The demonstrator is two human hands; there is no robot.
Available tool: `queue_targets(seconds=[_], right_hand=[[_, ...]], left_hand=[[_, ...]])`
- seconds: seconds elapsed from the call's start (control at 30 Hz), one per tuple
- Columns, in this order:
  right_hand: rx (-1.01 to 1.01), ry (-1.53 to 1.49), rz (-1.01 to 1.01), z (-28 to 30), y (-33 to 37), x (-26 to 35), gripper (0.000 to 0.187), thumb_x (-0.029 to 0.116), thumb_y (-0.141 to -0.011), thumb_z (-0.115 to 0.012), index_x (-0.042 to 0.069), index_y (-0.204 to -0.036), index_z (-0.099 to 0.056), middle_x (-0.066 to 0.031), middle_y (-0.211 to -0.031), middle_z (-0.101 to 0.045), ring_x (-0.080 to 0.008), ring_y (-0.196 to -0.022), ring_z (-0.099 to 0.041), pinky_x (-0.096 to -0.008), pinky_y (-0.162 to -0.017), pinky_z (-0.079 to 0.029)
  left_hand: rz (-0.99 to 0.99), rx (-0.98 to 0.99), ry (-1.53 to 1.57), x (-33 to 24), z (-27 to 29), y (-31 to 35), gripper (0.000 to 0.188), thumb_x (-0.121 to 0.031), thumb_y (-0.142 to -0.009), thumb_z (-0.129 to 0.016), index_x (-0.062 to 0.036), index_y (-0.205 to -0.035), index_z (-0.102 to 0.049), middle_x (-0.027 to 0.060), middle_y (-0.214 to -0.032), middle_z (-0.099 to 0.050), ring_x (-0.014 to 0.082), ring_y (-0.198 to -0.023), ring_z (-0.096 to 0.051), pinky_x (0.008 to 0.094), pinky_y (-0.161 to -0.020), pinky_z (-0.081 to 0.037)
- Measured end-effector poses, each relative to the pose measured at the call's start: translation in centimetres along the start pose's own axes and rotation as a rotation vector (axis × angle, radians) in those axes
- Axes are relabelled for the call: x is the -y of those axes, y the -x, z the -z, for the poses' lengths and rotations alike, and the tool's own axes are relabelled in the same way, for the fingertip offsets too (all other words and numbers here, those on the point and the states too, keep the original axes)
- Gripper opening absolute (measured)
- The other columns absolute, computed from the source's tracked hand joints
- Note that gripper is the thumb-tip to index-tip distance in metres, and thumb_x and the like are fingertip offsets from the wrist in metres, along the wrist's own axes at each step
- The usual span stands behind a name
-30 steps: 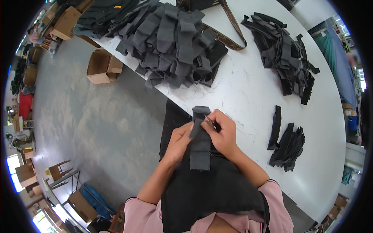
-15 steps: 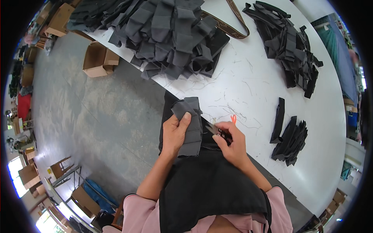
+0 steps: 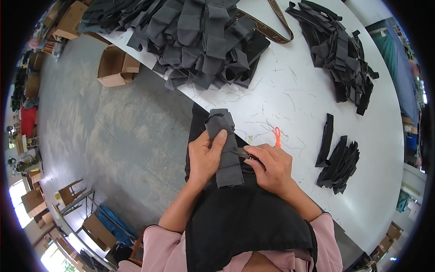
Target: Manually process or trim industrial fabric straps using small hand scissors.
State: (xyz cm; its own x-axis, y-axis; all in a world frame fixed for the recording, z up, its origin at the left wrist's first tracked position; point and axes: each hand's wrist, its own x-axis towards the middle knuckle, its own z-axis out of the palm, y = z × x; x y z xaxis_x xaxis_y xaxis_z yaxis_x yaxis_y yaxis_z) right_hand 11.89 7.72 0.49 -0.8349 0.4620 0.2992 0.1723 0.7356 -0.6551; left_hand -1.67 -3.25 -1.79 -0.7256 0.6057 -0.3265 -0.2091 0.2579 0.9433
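My left hand (image 3: 206, 156) grips a dark grey folded fabric strip (image 3: 229, 170), thumb pressed on its front and fingers behind. The strip hangs over my black apron (image 3: 249, 217), its lower end frayed. In my right hand (image 3: 275, 167) is a pair of thread snips (image 3: 243, 153), the blades touching the strip's right edge; my fingers hide most of the handle. An orange loop (image 3: 277, 135) shows just beyond my right knuckles. Loose thread ends (image 3: 290, 140) lie scattered over the white table (image 3: 290, 208) nearby.
A large heap of dark grey strips (image 3: 199, 41) covers the table's far left, beside a brown patterned strap (image 3: 283, 34). Black strips (image 3: 337, 54) pile up at far right, with a smaller bundle (image 3: 340, 165) nearer. An open cardboard box (image 3: 113, 65) stands on the floor at left.
The snips have moved left, from beside the strip onto its edge. My left hand has shifted slightly, and the strip now hangs more opened out and further right.
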Motion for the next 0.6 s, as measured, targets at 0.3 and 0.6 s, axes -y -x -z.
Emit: queue_targets(seconds=[0.3, 0.6], right_hand=[[-0.044, -0.122, -0.063, 0.1, 0.4, -0.4, 0.025, 0.006, -0.070, -0.071, 0.007, -0.094, -0.063, -0.0036, -0.073, -0.062, -0.0201, -0.055, -0.054, -0.0295, -0.049, -0.040], [0.309, -0.095, -0.089, 2.5, -2.2, -0.2, 0.017, 0.014, -0.076, -0.067, 0.010, -0.091, -0.061, -0.0037, -0.077, -0.063, -0.0225, -0.062, -0.059, -0.0314, -0.051, -0.043]], left_hand=[[0.065, 0.047, 0.068, -0.1, 0.0, -0.1, 0.029, -0.024, -0.091, -0.060, 0.0035, -0.100, -0.062, 0.0013, -0.082, -0.064, 0.0046, -0.076, -0.051, 0.0218, -0.069, -0.044], [-0.101, 0.029, -0.096, 1.0, 0.6, 0.0, 0.022, -0.021, -0.085, -0.064, -0.0016, -0.094, -0.064, 0.0088, -0.073, -0.060, 0.0179, -0.068, -0.051, 0.0304, -0.065, -0.042]])
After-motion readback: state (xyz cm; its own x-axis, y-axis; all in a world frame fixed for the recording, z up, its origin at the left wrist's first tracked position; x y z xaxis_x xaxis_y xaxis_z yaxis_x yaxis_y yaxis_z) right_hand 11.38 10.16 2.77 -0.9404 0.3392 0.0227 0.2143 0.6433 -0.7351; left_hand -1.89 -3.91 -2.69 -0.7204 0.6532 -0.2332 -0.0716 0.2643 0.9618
